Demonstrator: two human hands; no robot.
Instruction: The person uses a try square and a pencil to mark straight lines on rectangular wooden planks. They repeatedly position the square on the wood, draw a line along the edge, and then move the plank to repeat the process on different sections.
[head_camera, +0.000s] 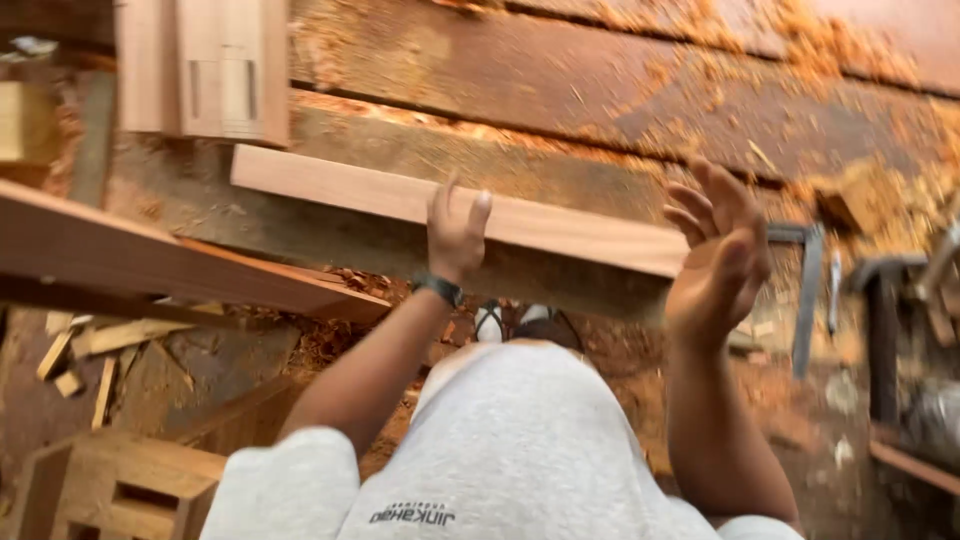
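A long pale wooden plank (360, 185) lies slanted across a rough, sawdust-covered workbench (600, 90). My left hand (455, 232), with a dark band on its wrist, rests on the plank's near edge, fingers apart. My right hand (722, 258) hovers open at the plank's right end, palm turned inward, holding nothing. My grey-clad knee (510, 440) fills the lower middle, and my shoe (520, 322) shows below the bench.
Another reddish board (150, 255) juts in from the left. Jointed wooden pieces (205, 65) lie at the top left. A metal square (808, 290) hangs at the right near dark tools (885, 320). Wood offcuts (90, 345) and a small wooden frame (110, 485) sit on the floor.
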